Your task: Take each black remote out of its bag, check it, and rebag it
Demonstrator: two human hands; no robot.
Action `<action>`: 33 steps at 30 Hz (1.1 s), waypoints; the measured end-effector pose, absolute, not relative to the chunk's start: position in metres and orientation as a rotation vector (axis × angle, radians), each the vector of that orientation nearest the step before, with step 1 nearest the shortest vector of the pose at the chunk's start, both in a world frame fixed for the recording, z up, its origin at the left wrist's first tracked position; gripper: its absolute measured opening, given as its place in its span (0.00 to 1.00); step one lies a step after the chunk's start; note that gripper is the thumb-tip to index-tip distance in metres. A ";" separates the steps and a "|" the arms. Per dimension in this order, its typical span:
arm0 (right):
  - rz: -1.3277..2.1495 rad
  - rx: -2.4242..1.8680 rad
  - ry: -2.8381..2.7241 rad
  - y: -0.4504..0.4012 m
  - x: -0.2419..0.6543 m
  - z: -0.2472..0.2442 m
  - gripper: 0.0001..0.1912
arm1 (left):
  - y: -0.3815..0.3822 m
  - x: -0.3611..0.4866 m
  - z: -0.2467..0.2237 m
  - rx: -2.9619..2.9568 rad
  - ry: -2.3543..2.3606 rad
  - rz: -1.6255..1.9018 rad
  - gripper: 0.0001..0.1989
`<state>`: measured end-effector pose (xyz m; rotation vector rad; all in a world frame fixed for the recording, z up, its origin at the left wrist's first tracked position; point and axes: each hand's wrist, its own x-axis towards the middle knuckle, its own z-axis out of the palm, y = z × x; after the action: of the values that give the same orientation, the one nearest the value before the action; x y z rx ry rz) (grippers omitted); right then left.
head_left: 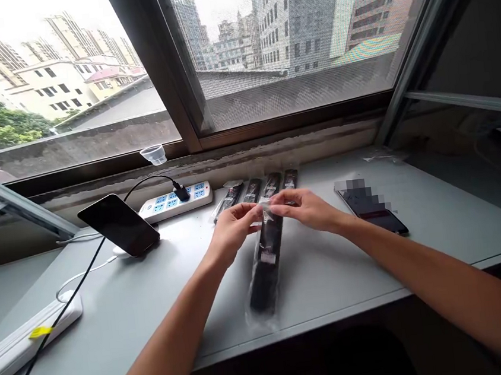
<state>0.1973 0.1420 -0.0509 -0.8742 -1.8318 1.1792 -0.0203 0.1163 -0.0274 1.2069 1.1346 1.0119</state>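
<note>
A long black item in a clear plastic bag [267, 258], with a small pale label on it, slants over the desk towards me. What the black item is, I cannot make out. My left hand [235, 228] pinches the bag's far end between thumb and fingers. Close beside it, my right hand [300, 207] is closed on the same end from the right. Just beyond my hands, several similar black packages [230, 197] in clear wrap lie in a row, partly hidden by my fingers.
A white power strip [176, 202] with a black plug lies at the back left, near a tablet-like device [118, 225] on a stand. Cables cross the left side by a white bar [29, 342]. A phone [371, 207] lies right; a clear cup [154, 155] sits on the sill.
</note>
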 end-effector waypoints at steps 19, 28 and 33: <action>1.748 -0.714 -1.556 0.139 0.200 -0.047 0.26 | 0.116 -0.021 -0.026 1.271 0.956 1.202 0.14; 1.641 -0.862 -1.579 0.135 0.193 -0.051 0.18 | 0.114 -0.024 -0.027 1.340 0.936 0.985 0.12; 1.411 -0.932 -1.715 0.136 0.192 -0.049 0.18 | 0.108 -0.025 -0.025 1.387 1.002 0.793 0.22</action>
<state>0.1921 0.1364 -0.0491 -0.9325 -1.7152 1.4106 -0.0247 0.1085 -0.0254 1.3868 1.0023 0.7926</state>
